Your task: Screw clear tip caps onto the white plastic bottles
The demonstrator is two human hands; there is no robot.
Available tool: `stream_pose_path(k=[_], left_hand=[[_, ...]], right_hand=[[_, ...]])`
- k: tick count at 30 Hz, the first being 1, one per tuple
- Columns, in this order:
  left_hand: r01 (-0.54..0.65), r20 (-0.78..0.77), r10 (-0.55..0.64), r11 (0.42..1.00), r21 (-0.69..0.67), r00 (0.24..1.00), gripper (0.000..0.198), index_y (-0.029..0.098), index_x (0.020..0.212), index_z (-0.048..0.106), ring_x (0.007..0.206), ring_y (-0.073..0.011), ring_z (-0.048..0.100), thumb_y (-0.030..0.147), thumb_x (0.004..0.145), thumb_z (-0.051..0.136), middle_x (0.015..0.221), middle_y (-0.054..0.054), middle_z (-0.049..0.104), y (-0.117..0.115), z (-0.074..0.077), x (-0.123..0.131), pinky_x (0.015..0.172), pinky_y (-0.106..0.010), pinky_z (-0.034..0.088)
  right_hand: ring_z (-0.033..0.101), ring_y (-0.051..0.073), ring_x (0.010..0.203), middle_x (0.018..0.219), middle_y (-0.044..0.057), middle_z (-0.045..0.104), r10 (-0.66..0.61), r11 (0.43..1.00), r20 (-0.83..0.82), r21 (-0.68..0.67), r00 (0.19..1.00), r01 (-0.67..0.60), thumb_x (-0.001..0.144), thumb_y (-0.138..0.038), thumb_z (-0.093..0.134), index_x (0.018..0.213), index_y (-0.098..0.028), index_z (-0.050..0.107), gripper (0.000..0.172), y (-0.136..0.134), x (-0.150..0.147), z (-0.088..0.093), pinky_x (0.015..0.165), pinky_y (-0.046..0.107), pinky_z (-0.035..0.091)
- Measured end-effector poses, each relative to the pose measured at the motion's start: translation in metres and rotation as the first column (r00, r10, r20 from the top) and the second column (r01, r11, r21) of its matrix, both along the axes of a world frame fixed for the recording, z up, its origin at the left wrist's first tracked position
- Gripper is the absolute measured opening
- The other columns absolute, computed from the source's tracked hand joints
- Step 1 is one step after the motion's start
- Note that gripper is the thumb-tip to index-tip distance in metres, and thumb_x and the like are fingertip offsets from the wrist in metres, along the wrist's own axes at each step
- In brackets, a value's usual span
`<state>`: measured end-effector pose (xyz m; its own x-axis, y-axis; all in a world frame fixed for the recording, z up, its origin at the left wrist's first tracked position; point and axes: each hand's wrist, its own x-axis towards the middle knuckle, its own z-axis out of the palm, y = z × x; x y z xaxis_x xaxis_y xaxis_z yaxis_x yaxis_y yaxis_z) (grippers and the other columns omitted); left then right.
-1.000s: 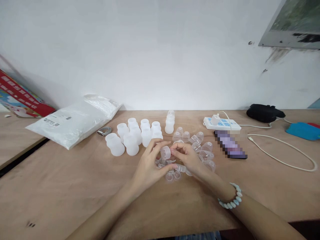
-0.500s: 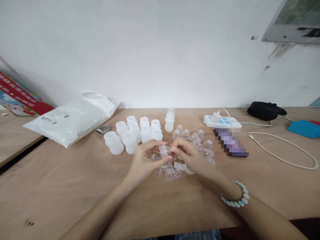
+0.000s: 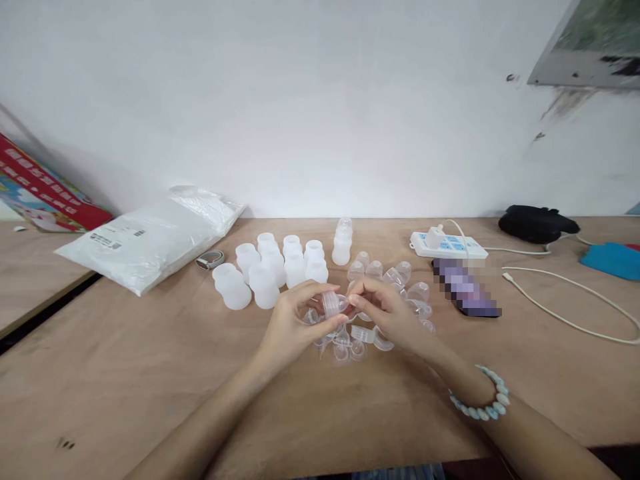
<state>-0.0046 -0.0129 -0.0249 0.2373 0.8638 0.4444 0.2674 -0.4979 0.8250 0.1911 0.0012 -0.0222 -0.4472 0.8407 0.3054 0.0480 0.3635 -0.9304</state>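
Observation:
My left hand (image 3: 290, 320) is closed around a clear ribbed screw ring (image 3: 331, 304), its thumb below and fingers above. A clear bottle nipple (image 3: 343, 303) sticks out of the ring toward the right. At the nipple's tip, the thumb and fingers of my right hand (image 3: 390, 317) are pinched together. Under and beyond both hands lie several loose nipples (image 3: 341, 351), a clear ring (image 3: 363, 333) and several transparent domed caps (image 3: 374, 269). Frosted white bottle bodies (image 3: 233, 287) stand grouped to the left. One capped bottle (image 3: 343, 243) stands apart behind them.
A white plastic package (image 3: 150, 240) and a watch (image 3: 210, 259) lie at the left. On the right are a power strip (image 3: 450, 248), a phone (image 3: 465, 287), a white cable (image 3: 575, 305), a black case (image 3: 537, 223) and a blue item (image 3: 613, 260).
The right fingers have shifted slightly away from the ring, and more of the nipple shows between the hands. The whole view has moved a little.

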Motion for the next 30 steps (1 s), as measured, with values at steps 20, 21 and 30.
stream_pose_path(k=[20, 21, 30], left_hand=[[-0.193, -0.473, 0.593, 0.733, 0.652, 0.652, 0.042, 0.013, 0.128, 0.053, 0.11, -0.0354, 0.048, 0.032, 0.09, 0.062, 0.127, -0.018, 0.054, 0.026, -0.003, -0.013, 0.091, -0.052, 0.046], [-0.187, -0.509, 0.598, 0.742, 0.644, 0.619, 0.041, 0.014, 0.124, 0.056, 0.112, -0.037, 0.047, 0.032, 0.088, 0.064, 0.129, -0.019, 0.051, 0.029, -0.004, -0.013, 0.091, -0.053, 0.046], [-0.085, -0.476, 0.338, 0.875, 0.476, 0.812, 0.011, 0.019, 0.089, 0.048, 0.128, -0.0326, 0.037, 0.017, 0.098, 0.044, 0.138, -0.014, 0.046, 0.021, -0.002, -0.014, 0.101, -0.052, 0.039]], right_hand=[[0.065, 0.014, 0.067, 0.1, 0.001, 0.055, -0.087, 0.979, -0.194, -0.197, 0.977, 0.048, 0.075, -0.036, 0.081, 0.099, -0.023, 0.054, 0.038, 0.008, -0.001, -0.01, 0.065, 0.034, 0.059], [0.065, 0.014, 0.066, 0.1, 0.001, 0.055, -0.098, 0.979, -0.186, -0.192, 0.978, 0.061, 0.074, -0.036, 0.08, 0.099, -0.023, 0.055, 0.038, 0.008, -0.001, -0.01, 0.064, 0.033, 0.059], [0.062, 0.017, 0.08, 0.102, 0.004, 0.059, -0.17, 0.985, -0.171, -0.071, 0.971, 0.16, 0.075, -0.036, 0.082, 0.1, -0.023, 0.058, 0.037, 0.005, 0.003, -0.003, 0.069, 0.03, 0.053]])
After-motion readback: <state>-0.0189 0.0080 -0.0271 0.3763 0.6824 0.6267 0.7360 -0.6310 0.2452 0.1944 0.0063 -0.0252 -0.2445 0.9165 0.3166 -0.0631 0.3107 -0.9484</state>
